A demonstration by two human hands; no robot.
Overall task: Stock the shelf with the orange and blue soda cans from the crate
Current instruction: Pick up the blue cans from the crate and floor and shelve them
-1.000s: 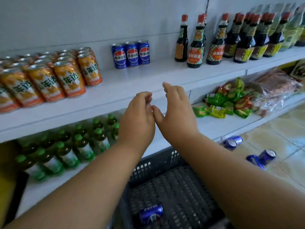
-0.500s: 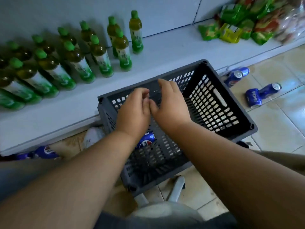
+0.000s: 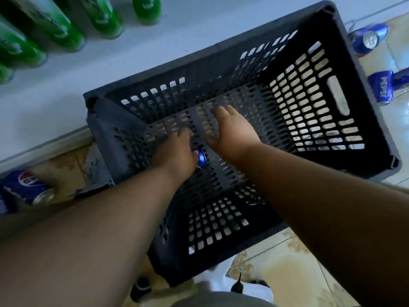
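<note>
I look straight down into a dark grey slatted crate (image 3: 338, 23) that stands on the floor against the low shelf. One blue soda can (image 3: 201, 158) lies on the crate's bottom. My left hand (image 3: 177, 152) is down inside the crate, curled over that can, so only the can's right end shows. My right hand (image 3: 232, 129) hovers just to the right of it inside the crate, fingers spread, holding nothing. No orange can is in view.
Blue cans lie on the tiled floor: two right of the crate (image 3: 369, 38) (image 3: 381, 88) and one at the left (image 3: 28, 188). Green-labelled bottles (image 3: 55, 27) stand on the white bottom shelf (image 3: 143, 49) beyond the crate.
My view dropped from the upper shelves to the crate. Both hands went from shelf height down into the crate, and my left hand has come down onto the blue can.
</note>
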